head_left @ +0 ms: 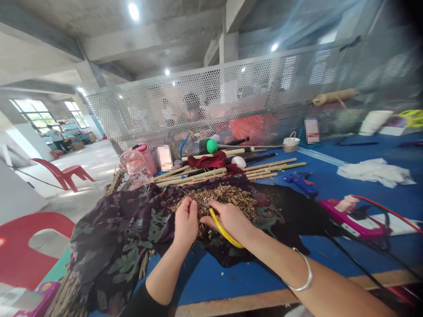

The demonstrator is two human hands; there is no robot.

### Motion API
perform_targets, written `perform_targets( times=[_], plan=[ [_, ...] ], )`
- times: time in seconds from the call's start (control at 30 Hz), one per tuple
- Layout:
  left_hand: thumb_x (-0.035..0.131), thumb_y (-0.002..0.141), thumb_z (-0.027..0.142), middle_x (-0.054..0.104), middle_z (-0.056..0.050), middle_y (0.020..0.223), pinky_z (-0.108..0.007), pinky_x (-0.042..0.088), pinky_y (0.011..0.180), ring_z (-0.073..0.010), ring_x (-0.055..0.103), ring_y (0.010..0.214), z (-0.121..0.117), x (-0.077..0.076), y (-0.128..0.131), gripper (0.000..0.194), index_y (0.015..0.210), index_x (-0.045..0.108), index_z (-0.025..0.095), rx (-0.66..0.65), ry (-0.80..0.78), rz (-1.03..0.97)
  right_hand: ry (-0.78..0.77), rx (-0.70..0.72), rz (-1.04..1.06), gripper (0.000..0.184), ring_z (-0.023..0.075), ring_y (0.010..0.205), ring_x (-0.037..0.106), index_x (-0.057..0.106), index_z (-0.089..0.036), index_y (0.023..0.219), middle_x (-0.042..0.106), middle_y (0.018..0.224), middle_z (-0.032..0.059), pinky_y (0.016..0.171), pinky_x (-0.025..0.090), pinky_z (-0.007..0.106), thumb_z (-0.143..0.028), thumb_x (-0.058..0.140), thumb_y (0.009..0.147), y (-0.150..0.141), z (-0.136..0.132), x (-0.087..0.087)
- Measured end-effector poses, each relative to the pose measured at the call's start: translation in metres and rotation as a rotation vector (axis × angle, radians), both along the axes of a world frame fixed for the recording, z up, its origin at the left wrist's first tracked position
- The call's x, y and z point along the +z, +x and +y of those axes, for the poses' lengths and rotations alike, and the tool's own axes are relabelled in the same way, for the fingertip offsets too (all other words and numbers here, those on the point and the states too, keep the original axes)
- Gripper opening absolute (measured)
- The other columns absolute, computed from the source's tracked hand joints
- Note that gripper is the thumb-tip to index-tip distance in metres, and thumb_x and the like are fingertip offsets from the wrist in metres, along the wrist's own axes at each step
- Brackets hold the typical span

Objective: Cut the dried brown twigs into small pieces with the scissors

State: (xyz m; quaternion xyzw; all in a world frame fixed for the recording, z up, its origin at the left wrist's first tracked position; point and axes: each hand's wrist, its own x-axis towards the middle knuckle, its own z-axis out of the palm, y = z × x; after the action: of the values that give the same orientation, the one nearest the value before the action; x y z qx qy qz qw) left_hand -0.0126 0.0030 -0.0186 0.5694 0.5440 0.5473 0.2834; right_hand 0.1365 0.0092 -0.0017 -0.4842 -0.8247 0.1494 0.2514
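Observation:
In my right hand (233,218) is a pair of scissors with a yellow handle (228,236), the fingers wrapped around it. Their dark blades (198,199) point up and left, reaching my left hand (186,220). That left hand is closed in a pinch beside the blades; what sits between its fingers is too small to make out. Both hands are over a heap of short, brown dried plant pieces (236,196). The heap lies on a dark, leaf-patterned cloth (115,237) spread across the blue table (211,286).
Behind the heap lie several bamboo sticks (280,167), a green ball (212,145) and dark red cloth (206,160). Rightward are a blue glue gun (301,182), a magenta power strip (355,220) with cables and white cloth (376,172). A perforated metal screen (271,79) borders the table; a person sits behind it.

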Motion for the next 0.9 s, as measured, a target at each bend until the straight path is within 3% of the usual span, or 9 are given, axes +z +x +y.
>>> perform_targets(
  times=[0.33, 0.47, 0.9],
  plan=[
    [0.038, 0.088, 0.04, 0.044, 0.003, 0.068, -0.024, 0.039, 0.06, -0.011, 0.045, 0.062, 0.0005, -0.0014, 0.0032, 0.023, 0.078, 0.043, 0.02, -0.122, 0.036, -0.281, 0.002, 0.004, 0.104, 0.044, 0.018, 0.059, 0.061, 0.059, -0.021, 0.102, 0.066, 0.068, 0.0045, 0.052, 0.037, 0.022, -0.057, 0.051, 0.078, 0.0017, 0.0051, -0.0018],
    [0.039, 0.088, 0.039, 0.045, 0.003, 0.07, -0.024, 0.039, 0.062, -0.0105, 0.045, 0.063, -0.0005, -0.0012, 0.0035, 0.023, 0.076, 0.043, 0.02, -0.121, 0.028, -0.288, -0.001, 0.013, 0.114, 0.044, 0.0175, 0.056, 0.059, 0.059, -0.021, 0.102, 0.065, 0.065, 0.0036, 0.051, 0.036, 0.023, -0.057, 0.052, 0.077, 0.0036, 0.0061, -0.0013],
    [0.046, 0.085, 0.045, 0.046, 0.003, 0.064, -0.023, 0.041, 0.059, -0.0103, 0.047, 0.06, 0.0014, -0.0022, 0.0048, 0.028, 0.076, 0.048, 0.018, -0.157, 0.039, -0.312, 0.019, 0.095, 0.129, 0.048, 0.0205, 0.081, 0.061, 0.053, -0.02, 0.108, 0.063, 0.099, 0.0086, 0.065, 0.041, 0.026, -0.054, 0.058, 0.074, 0.0034, 0.0009, 0.0034]
  ],
)
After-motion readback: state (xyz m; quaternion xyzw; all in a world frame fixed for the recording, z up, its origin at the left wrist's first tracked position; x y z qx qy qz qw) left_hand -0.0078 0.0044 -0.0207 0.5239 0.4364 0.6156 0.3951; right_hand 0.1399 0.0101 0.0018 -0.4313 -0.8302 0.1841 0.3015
